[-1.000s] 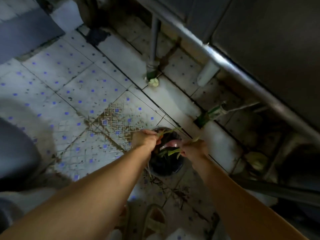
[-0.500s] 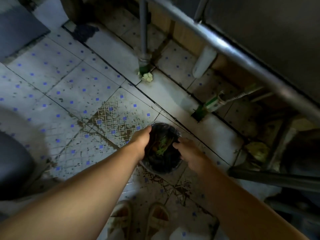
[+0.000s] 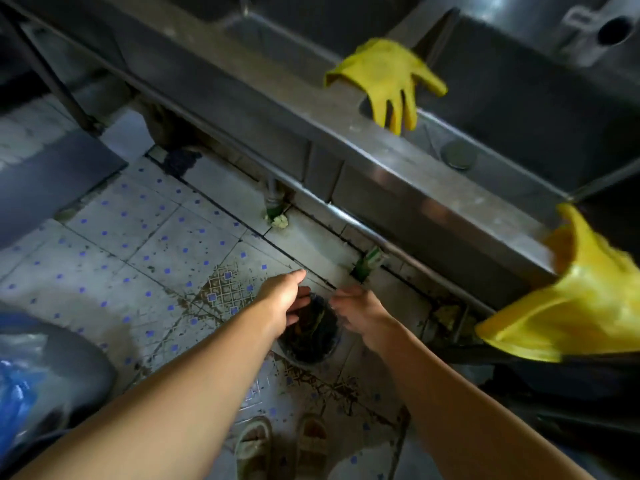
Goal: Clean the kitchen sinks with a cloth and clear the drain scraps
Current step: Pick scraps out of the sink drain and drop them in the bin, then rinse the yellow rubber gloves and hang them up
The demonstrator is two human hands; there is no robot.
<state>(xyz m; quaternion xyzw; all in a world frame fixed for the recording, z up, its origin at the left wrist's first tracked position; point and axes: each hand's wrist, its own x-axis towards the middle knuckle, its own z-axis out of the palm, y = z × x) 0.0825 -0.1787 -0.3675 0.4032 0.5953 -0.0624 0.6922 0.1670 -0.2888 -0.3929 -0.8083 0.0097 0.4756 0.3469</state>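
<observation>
A small dark bin (image 3: 313,336) lined with a black bag stands on the tiled floor below the steel sink unit (image 3: 398,188). Green and brown scraps lie inside it. My left hand (image 3: 285,299) hovers over the bin's left rim with its fingers straight and holds nothing. My right hand (image 3: 360,313) hovers over the right rim, fingers loosely spread and empty. In the right sink basin (image 3: 519,133) a round drain cover (image 3: 458,154) shows at the bottom.
One yellow rubber glove (image 3: 388,84) hangs over the divider between the basins, another yellow glove (image 3: 575,299) over the sink's front right corner. A drain pipe (image 3: 273,199) stands under the sink. A dark bin with a blue bag (image 3: 20,386) sits at left. My sandals (image 3: 280,445) are below.
Both hands let the green scraps drop into the bin and are now empty over its rim. The view has tilted up, bringing the sink basins and yellow gloves into sight.
</observation>
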